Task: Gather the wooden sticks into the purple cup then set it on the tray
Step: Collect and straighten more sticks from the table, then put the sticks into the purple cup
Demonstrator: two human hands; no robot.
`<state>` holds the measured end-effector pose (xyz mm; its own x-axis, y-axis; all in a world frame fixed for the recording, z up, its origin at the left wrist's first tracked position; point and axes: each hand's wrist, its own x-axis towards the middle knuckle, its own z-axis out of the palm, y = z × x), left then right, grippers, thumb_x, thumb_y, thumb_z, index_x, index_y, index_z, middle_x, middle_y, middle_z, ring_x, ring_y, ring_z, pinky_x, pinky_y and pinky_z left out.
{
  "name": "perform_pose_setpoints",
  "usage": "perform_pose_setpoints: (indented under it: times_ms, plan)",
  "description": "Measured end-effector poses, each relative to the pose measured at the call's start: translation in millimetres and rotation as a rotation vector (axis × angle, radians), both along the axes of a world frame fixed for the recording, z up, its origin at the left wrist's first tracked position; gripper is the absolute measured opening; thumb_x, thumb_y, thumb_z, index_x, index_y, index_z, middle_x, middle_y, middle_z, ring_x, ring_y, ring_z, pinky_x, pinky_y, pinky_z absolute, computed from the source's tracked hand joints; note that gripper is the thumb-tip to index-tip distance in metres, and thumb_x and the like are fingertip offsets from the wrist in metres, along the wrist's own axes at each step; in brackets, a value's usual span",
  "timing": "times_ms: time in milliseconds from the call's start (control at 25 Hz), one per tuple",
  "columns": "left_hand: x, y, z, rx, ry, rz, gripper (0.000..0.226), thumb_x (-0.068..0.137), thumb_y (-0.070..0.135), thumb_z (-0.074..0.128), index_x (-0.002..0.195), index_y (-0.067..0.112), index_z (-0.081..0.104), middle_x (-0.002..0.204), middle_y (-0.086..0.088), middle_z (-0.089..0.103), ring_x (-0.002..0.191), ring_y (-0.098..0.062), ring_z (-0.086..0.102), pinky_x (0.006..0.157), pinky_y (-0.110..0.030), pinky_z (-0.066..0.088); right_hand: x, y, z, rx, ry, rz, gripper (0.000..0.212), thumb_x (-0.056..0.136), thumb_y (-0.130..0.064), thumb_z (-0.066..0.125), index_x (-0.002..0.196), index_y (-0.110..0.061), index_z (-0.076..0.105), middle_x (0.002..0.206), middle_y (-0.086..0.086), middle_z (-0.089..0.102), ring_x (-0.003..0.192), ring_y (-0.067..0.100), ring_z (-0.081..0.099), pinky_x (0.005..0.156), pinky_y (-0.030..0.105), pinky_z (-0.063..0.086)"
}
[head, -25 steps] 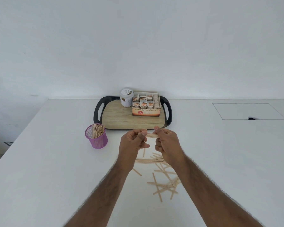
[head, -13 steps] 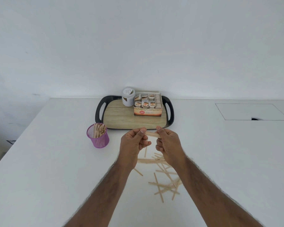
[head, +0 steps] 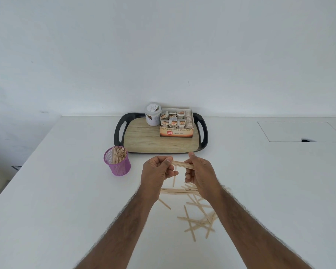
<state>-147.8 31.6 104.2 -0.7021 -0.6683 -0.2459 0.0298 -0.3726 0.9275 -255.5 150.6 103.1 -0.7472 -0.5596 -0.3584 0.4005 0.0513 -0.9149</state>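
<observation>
Spanning the gap between both hands, the bundle of wooden sticks (head: 179, 164), pale and flat, was held above the table. The left hand (head: 156, 172) pinched one end with curled fingers, and the right hand (head: 201, 172) gripped the other. The purple cup (head: 118, 164), part-filled, stood near the tray (head: 144, 141). Loose sticks (head: 199, 220) lay below.

On the tea box (head: 176, 133) front I read "Ginger tea"; red badge lettering too small. Jar (head: 152, 115) label print was unreadable.
</observation>
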Motion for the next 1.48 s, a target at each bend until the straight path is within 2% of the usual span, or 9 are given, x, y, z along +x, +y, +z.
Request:
perform_pose_setpoints:
  times_ms: [160, 320, 400, 560, 720, 1000, 1080, 1280, 1480]
  plan:
    - [20.5, -32.2, 11.0, -0.064, -0.017, 0.033, 0.008, 0.098, 0.007, 0.066, 0.096, 0.002, 0.071, 0.066, -0.007, 0.063, 0.053, -0.013, 0.057, 0.071, -0.036, 0.062, -1.1, -7.8, -1.2, 0.009, -0.095, 0.001, 0.056, 0.105, -0.049, 0.048, 0.090, 0.001, 0.068, 0.072, 0.017, 0.068, 0.063, 0.028, 0.068, 0.066, 0.043, 0.062]
    - [67.6, -105.9, 41.1, -0.273, -0.091, 0.130, 0.009, 0.099, 0.006, 0.064, 0.098, 0.003, 0.073, 0.065, -0.007, 0.065, 0.055, -0.018, 0.057, 0.068, -0.035, 0.063, -13.5, 0.0, -9.9, 0.100, -0.072, -0.067, 0.050, 0.105, -0.041, 0.053, 0.085, 0.002, 0.070, 0.070, 0.014, 0.068, 0.064, 0.027, 0.068, 0.064, 0.040, 0.062]
    - [89.6, -149.6, 62.5, -0.450, -0.206, 0.192, 0.009, 0.097, 0.007, 0.065, 0.097, 0.006, 0.074, 0.064, -0.005, 0.068, 0.056, -0.020, 0.064, 0.071, -0.036, 0.064, -24.5, 16.2, -19.8, 0.216, 0.095, -0.090, 0.042, 0.103, -0.033, 0.056, 0.080, 0.000, 0.068, 0.072, 0.013, 0.066, 0.060, 0.024, 0.065, 0.065, 0.040, 0.058]
    - [93.0, -190.2, 80.7, -0.815, -0.502, 0.178, 0.010, 0.094, 0.012, 0.066, 0.087, 0.014, 0.073, 0.064, -0.001, 0.071, 0.056, -0.016, 0.073, 0.060, -0.023, 0.058, -41.7, 60.0, -52.7, 0.683, 0.800, -0.013, 0.039, 0.100, -0.032, 0.053, 0.070, -0.007, 0.056, 0.073, 0.005, 0.063, 0.072, 0.031, 0.060, 0.069, 0.043, 0.047]
    - [73.5, -191.8, 59.0, -1.030, -0.667, 0.055, 0.014, 0.093, 0.007, 0.060, 0.083, 0.011, 0.068, 0.074, -0.001, 0.069, 0.063, -0.023, 0.072, 0.063, -0.033, 0.059, -45.7, 96.9, -92.5, 0.847, 1.146, 0.058, 0.019, 0.096, -0.026, 0.067, 0.098, -0.008, 0.073, 0.112, 0.014, 0.070, 0.112, 0.036, 0.062, 0.099, 0.049, 0.047]
    - [46.2, -188.2, 18.2, -1.195, -0.981, -0.172, 0.020, 0.096, 0.013, 0.052, 0.092, 0.007, 0.071, 0.088, -0.008, 0.070, 0.081, -0.024, 0.065, 0.068, -0.037, 0.054, -37.0, 111.9, -121.6, 1.026, 1.057, 0.164, 0.050, 0.103, -0.043, 0.046, 0.139, -0.010, 0.058, 0.158, 0.019, 0.041, 0.151, 0.038, 0.026, 0.121, 0.053, 0.022]
    - [47.3, -187.2, 9.2, -1.115, -0.968, -0.170, 0.016, 0.094, 0.024, 0.063, 0.099, 0.010, 0.070, 0.091, -0.006, 0.068, 0.085, -0.025, 0.065, 0.068, -0.034, 0.050, -31.7, 108.0, -124.5, 1.136, 1.033, 0.293, 0.066, 0.104, -0.054, 0.022, 0.156, -0.015, 0.036, 0.168, 0.015, 0.019, 0.156, 0.035, 0.010, 0.124, 0.052, 0.012]
    - [58.0, -158.6, 4.3, -1.079, -0.888, 0.065, 0.046, 0.096, 0.052, 0.060, 0.130, 0.021, 0.058, 0.110, -0.013, 0.069, 0.092, -0.032, 0.059, 0.075, -0.040, 0.047, -14.1, 93.7, -125.7, 1.108, 1.000, 0.348, 0.081, 0.100, -0.064, 0.015, 0.163, -0.013, 0.008, 0.171, 0.012, -0.002, 0.157, 0.031, -0.006, 0.126, 0.049, -0.001]
    - [57.1, -78.3, 1.5, -1.266, -0.565, 0.253, 0.021, 0.103, 0.034, 0.049, 0.117, 0.023, 0.061, 0.112, -0.004, 0.068, 0.097, -0.031, 0.065, 0.073, -0.037, 0.046, 13.9, 73.7, -132.4, 0.971, 1.084, 0.479, 0.089, 0.095, -0.069, 0.001, 0.163, -0.011, 0.002, 0.171, 0.006, -0.009, 0.156, 0.023, -0.015, 0.126, 0.040, -0.010]
